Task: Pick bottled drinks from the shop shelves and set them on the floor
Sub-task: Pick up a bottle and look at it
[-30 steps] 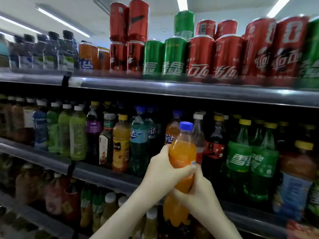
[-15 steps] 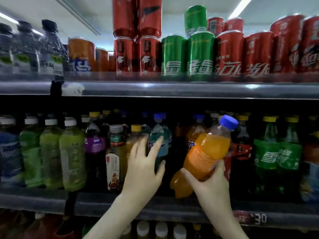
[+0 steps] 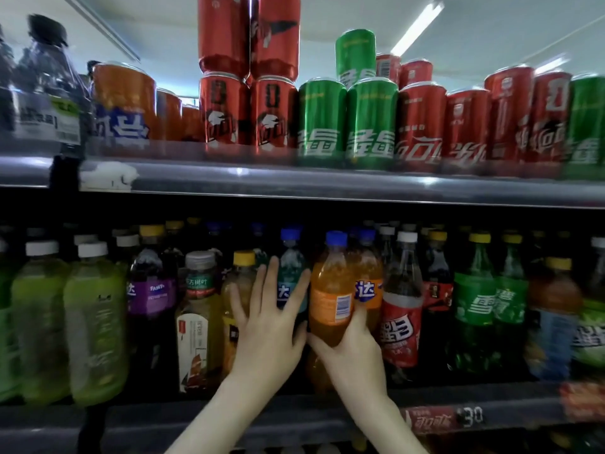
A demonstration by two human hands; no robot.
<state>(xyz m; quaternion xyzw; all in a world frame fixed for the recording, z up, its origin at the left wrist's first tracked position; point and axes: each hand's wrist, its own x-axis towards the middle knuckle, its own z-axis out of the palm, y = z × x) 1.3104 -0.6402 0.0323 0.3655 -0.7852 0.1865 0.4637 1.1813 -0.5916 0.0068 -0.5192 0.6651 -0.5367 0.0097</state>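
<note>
Head camera looks at a lower shelf (image 3: 229, 421) full of drinks, where the right hand (image 3: 347, 352) is wrapped tight round the low part of an orange bottle (image 3: 330, 290) with a blue cap. That bottle stands straight up in the near row, with a blue-green bottle (image 3: 291, 267) just to its left and a red bottle (image 3: 401, 319) just to its right. The left hand (image 3: 268, 326) is flat with its straight fingers spread apart, touching the blue-green bottle and holding nothing, and green cans (image 3: 322, 119) sit on the top shelf (image 3: 294, 185).
</note>
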